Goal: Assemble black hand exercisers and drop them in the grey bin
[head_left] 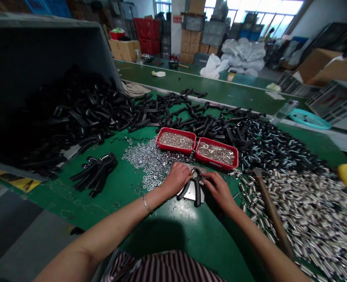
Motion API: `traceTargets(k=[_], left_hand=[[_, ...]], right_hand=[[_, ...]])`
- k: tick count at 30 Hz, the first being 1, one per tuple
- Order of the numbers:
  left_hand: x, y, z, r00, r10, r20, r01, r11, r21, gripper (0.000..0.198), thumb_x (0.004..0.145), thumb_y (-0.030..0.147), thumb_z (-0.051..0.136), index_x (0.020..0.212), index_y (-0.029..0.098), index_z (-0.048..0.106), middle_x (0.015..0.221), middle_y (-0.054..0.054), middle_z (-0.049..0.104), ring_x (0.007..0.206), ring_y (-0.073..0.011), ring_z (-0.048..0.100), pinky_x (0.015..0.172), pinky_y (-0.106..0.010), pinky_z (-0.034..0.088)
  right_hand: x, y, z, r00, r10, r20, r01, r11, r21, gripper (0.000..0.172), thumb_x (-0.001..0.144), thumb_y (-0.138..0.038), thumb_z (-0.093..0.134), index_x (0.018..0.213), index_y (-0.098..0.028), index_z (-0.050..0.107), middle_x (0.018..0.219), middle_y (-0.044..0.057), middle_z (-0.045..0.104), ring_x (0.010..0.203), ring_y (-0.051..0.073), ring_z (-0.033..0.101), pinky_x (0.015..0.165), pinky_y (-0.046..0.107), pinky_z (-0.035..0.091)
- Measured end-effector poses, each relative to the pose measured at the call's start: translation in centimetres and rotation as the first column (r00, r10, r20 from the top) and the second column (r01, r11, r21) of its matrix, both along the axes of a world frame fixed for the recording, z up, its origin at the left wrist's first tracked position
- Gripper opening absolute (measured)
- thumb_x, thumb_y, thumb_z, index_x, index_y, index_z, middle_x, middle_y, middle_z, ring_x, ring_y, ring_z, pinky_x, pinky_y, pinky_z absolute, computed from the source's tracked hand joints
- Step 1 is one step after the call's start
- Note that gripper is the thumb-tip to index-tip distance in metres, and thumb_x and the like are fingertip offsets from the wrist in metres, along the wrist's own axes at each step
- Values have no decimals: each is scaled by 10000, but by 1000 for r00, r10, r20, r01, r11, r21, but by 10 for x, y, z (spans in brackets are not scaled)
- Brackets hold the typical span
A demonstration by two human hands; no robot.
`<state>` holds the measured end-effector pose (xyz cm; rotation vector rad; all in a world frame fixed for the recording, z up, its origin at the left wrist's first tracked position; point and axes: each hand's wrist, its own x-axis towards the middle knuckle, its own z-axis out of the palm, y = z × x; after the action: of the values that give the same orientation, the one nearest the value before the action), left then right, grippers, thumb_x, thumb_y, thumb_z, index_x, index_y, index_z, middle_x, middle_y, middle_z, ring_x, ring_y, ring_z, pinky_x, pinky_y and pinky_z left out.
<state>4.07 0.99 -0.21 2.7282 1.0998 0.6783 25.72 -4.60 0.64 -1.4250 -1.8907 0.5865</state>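
A black two-handled part, shaped like a spring clamp with its legs spread toward me, lies on a small metal plate. Bent fingers of my left hand close on the left side of its head, beside a silver cylinder. On the other side, my right hand has thumb and fingertips pinched together at the head's right edge. Whatever sits between those fingertips is too small to make out. Loose silver nuts and rings spread left of my left hand.
Beyond the plate stand a left red tray and a right red tray of small metal pieces. A hammer lies among silver cylinders at right. Black handles spill from a grey bin; several assembled clamps lie left.
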Motion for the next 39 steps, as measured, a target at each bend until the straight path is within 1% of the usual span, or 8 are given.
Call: traceTargets(k=[12,19,22,26,30,32,35,39], left_hand=[[-2,7,5,984,-140,-109,146,988,50,300,1025,248,396,928,134,656,931,-109,645,931,-238,528,894,-412,395],[-13,-1,7,965,-253,-74,251,967,-43,256,1003,175,428,1155,146,632,1093,-119,648,1031,-237,539,948,-403,406],[-14,6,11,985,-167,39,171,972,-163,216,996,222,477,1085,168,666,1042,-84,675,1010,-223,566,940,-386,424],[-17,55,28,990,46,131,-24,985,-168,211,978,231,500,1044,172,691,1044,-82,688,1016,-221,592,943,-380,438],[-32,124,48,922,358,-150,-364,931,-15,240,925,175,511,1031,130,721,1072,-166,683,1064,-285,598,938,-420,427],[-37,147,52,875,408,-261,-419,908,15,227,880,132,526,936,83,740,1004,-214,694,1020,-317,621,903,-430,429],[-39,160,50,872,387,-301,-402,916,14,237,852,90,509,868,53,742,942,-235,702,975,-321,641,883,-421,428],[-38,157,43,864,395,-312,-400,915,51,311,898,90,435,1037,44,710,1088,-248,672,1090,-328,600,912,-426,421]], right_hand=[[110,-48,13,934,-129,333,149,988,-34,296,990,-375,437,1117,-211,647,1071,113,669,1012,266,624,929,441,493],[154,-77,10,441,-389,809,372,899,229,373,979,-366,391,1130,-122,628,978,193,639,872,325,583,774,452,467],[168,-84,3,366,-384,847,415,883,221,379,979,-400,386,1018,-118,636,863,174,619,780,307,581,681,410,452],[193,-79,6,462,-369,806,468,874,132,407,973,-455,350,811,-174,595,735,132,579,671,279,563,604,388,433],[189,-73,31,629,-462,625,411,881,237,386,908,-517,414,969,-172,577,873,169,608,826,329,586,724,446,479],[164,-75,44,765,-429,480,442,892,93,403,897,-535,455,1077,-188,554,922,146,636,820,304,612,705,413,500],[108,-81,60,941,-201,273,296,879,-374,361,941,-545,425,1078,-242,566,816,60,669,690,248,633,603,343,493],[40,-84,78,987,-15,160,90,876,-473,318,961,-535,426,1038,-263,572,839,54,702,730,249,663,665,342,487]])
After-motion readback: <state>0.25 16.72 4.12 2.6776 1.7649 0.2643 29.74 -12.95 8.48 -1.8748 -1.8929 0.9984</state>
